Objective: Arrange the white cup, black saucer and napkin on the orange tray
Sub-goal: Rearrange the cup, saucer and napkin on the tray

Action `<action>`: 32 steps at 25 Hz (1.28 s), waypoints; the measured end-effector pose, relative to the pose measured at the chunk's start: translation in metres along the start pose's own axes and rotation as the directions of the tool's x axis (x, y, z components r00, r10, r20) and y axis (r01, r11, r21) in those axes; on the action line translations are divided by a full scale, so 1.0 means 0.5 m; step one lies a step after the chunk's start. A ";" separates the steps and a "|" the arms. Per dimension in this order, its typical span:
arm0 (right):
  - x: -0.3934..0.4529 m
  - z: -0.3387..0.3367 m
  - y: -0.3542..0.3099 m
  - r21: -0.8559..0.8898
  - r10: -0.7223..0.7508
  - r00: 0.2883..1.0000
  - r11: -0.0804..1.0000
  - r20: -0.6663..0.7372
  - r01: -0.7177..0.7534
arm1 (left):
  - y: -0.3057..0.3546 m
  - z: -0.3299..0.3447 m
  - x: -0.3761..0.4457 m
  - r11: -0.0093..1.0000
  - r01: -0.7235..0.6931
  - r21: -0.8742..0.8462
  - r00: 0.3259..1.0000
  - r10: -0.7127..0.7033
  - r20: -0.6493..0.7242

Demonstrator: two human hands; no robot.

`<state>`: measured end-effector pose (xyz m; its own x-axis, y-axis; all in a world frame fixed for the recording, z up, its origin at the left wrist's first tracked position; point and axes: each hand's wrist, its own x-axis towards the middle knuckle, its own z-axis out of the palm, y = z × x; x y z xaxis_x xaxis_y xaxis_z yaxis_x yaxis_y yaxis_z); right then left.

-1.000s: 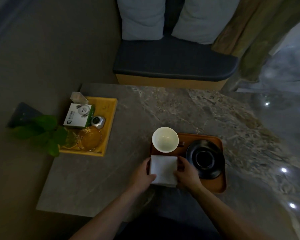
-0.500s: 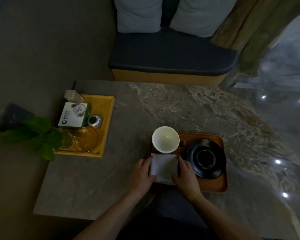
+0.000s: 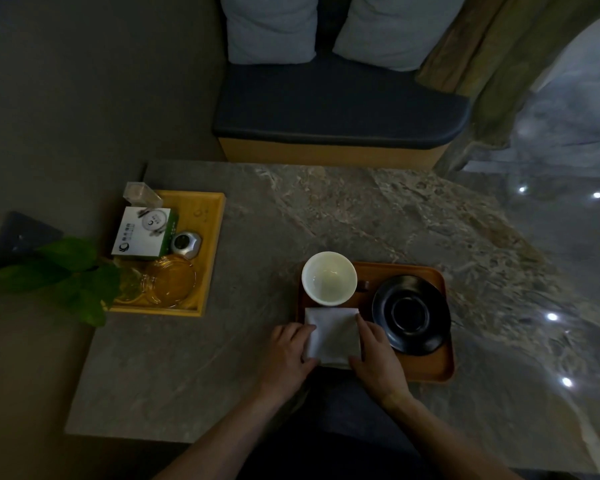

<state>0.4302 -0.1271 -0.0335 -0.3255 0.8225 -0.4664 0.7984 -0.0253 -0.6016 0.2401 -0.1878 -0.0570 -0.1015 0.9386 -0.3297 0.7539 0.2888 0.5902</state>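
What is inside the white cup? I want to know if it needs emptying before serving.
The white cup on the orange tray looks empty: only its pale inner wall and bottom show. The dim light could hide a thin film of liquid.

The orange tray is a shallow rounded rectangle lying flat near the table's near edge. The white cup stands upright and empty at the tray's far left corner, its round mouth open upward. The black saucer lies right way up on the tray's right part, glossy, with a round well at its centre. The napkin is a white folded square lying flat at the tray's near left, just in front of the cup and beside the saucer.
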 end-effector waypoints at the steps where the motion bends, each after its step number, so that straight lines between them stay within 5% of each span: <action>1: -0.001 -0.002 0.000 -0.012 -0.003 1.000 1.000 0.000 0.003 | 0.000 -0.002 0.001 1.000 0.016 -0.026 1.000 -0.016 0.008; 5: 0.005 -0.022 -0.008 -0.095 -0.008 0.997 0.995 -0.078 0.001 | -0.008 -0.038 0.019 0.989 0.051 -0.137 0.998 -0.046 0.037; 10: 0.053 -0.099 -0.017 -0.169 -0.131 0.962 0.981 -0.238 0.092 | -0.013 -0.137 0.083 0.999 0.002 -0.038 0.999 -0.004 -0.036; 22: 0.158 -0.177 -0.042 -0.230 -0.259 0.960 0.946 -0.104 0.230 | 0.025 -0.198 0.211 0.986 -0.103 0.128 0.986 0.084 0.146; 32: 0.158 -0.173 -0.037 -0.189 -0.263 0.956 0.953 -0.129 0.236 | 0.021 -0.161 0.222 0.991 -0.121 0.060 0.988 0.114 0.102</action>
<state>0.4335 -0.0125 -0.0032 -0.4556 0.8664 -0.2043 0.7799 0.2779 -0.5608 0.1844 -0.0655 -0.0280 0.0518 0.9414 -0.3333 0.7980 0.1616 0.5805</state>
